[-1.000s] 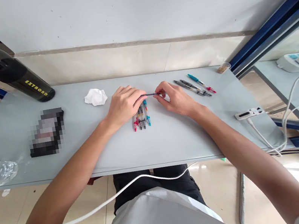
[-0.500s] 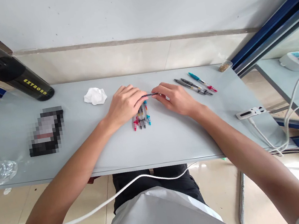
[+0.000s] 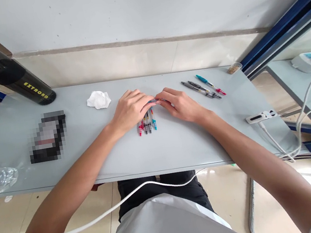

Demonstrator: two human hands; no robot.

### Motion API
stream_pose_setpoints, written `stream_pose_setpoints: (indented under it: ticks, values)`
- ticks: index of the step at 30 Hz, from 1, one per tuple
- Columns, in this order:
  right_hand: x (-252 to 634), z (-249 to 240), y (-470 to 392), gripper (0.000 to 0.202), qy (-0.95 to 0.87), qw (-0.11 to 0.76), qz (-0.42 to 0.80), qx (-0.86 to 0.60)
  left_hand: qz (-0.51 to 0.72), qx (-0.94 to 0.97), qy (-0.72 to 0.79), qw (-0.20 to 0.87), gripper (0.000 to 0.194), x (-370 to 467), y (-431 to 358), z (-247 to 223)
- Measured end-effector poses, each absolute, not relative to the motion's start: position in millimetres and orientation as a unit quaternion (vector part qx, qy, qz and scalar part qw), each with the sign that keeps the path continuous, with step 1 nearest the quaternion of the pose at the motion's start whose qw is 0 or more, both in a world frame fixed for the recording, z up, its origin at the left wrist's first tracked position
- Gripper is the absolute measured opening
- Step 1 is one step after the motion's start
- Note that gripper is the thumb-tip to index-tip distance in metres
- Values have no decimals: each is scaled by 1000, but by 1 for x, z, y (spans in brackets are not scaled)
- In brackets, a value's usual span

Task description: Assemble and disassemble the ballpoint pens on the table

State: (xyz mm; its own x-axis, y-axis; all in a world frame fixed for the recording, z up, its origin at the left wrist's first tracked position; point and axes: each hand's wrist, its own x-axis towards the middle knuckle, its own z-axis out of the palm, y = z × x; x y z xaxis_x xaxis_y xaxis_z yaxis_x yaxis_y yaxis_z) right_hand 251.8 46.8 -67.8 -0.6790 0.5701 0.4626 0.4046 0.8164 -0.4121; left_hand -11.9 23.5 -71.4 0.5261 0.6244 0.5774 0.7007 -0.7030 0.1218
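Note:
My left hand [image 3: 133, 106] and my right hand [image 3: 177, 104] meet near the middle of the table, fingertips almost touching. Between them they pinch a slim dark pen [image 3: 153, 101], held level and mostly covered by the fingers. Just below lies a row of clear-barrelled pens: a red pen [image 3: 140, 130], dark pens [image 3: 147, 127] and a blue pen [image 3: 154, 121]. Their upper ends are partly hidden under my left hand. To the right of my right hand rests another group, with dark pens [image 3: 200, 90] and a teal and red pen [image 3: 209, 83].
A crumpled white tissue [image 3: 98, 99] lies left of my hands. Further left are a pixelated dark object [image 3: 48, 137], a black bottle [image 3: 22, 81] and a clear bottle [image 3: 0, 179]. At right stand a small cup [image 3: 234, 68] and a white power strip [image 3: 259, 117] with cables.
My right hand has shifted slightly left, closing the gap to my left hand, so less of the held pen shows. The pens on the table stay put.

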Motion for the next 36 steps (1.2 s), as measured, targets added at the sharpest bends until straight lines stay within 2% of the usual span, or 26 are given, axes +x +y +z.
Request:
stream_pose_setpoints:
  ticks: [6, 10, 16, 20, 27, 32, 36]
  values:
    - [250, -67, 44, 12, -893, 314, 160, -280, -308, -873, -373, 63, 30, -12, 23, -71]
    - [250, -67, 43, 22, -902, 293, 154, -275, -312, -869, -380, 53, 28, -12, 23, -72]
    - [250, -67, 42, 14, -899, 293, 170, -277, -316, -872, -368, 68, 27, -12, 24, -73]
    - [249, -68, 43, 26, -907, 277, 160, -272, -331, -867, -361, 86, 23, -13, 26, -75]
    - [251, -68, 43, 16, -896, 281, 181, -294, -336, -870, -351, 85, 26, -12, 27, -77]
    - [252, -67, 43, 28, -909, 251, 165, -288, -329, -868, -362, 82, 21, -12, 27, -79]
    - [253, -68, 44, 25, -901, 270, 165, -299, -330, -870, -356, 82, 23, -12, 27, -78]
